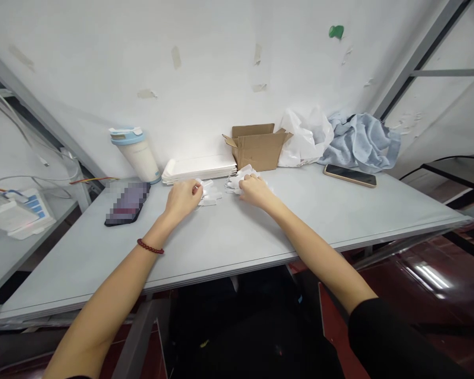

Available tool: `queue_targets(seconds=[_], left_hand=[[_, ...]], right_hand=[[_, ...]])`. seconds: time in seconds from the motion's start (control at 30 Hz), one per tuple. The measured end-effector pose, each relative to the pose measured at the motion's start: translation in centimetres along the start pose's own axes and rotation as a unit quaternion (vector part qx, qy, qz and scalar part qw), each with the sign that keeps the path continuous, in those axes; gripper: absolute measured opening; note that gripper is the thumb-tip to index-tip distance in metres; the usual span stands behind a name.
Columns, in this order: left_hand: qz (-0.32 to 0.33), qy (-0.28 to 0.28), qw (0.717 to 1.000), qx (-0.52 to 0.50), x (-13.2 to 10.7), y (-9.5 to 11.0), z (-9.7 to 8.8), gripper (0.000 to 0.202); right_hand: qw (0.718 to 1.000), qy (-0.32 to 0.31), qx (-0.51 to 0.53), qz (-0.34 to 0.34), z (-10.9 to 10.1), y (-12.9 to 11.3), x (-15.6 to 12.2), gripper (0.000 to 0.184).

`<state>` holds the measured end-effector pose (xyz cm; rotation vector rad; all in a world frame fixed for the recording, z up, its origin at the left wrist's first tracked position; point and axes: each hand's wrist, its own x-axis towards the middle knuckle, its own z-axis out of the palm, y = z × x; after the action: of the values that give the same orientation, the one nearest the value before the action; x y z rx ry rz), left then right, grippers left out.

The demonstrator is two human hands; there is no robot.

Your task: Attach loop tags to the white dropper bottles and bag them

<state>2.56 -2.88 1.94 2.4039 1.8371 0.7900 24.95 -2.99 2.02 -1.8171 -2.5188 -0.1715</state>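
My left hand (184, 196) is closed, its fingers curled together at the left edge of a loose group of small white tags (210, 199) on the table. Whatever sits between those fingertips is hidden. My right hand (256, 190) is closed too, with its fingers bent down at a second heap of white tags (247, 172), which it touches. Thin strings seem to trail from this heap. The right fingertips are partly covered, so what they pinch cannot be made out. Directly behind the tags lies a stack of flat white sheets or envelopes (201, 166).
Along the wall stand a cream tumbler (138, 158), an open cardboard box (258, 150), a white plastic bag (304, 139) and a bunched light-blue cloth (359, 142). One phone (128, 204) lies left, another phone (349, 176) right. The grey table (229, 247) ends before my body.
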Motion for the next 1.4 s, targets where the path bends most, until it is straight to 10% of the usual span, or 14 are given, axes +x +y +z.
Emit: queue_targets(seconds=[0.27, 0.57, 0.8, 1.4], left_hand=[[0.005, -0.007, 1.000, 0.006, 0.0, 0.2, -0.1, 0.030], [0.017, -0.036, 0.990, -0.133, 0.0, 0.9, -0.5, 0.028], [-0.046, -0.129, 0.950, -0.282, -0.1, 1.6, -0.6, 0.034], [-0.152, -0.141, 0.867, -0.454, -0.3, 1.8, -0.8, 0.022]], right_hand=[[0.999, -0.015, 0.041, -0.004, 0.3, 0.3, 0.3, 0.021], [0.947, 0.109, 0.299, -0.052, 0.4, 1.1, 0.8, 0.009], [0.918, 0.128, 0.367, -0.077, 0.2, 0.5, 0.6, 0.009], [0.887, 0.068, 0.442, -0.115, -0.1, -0.5, -0.3, 0.009]])
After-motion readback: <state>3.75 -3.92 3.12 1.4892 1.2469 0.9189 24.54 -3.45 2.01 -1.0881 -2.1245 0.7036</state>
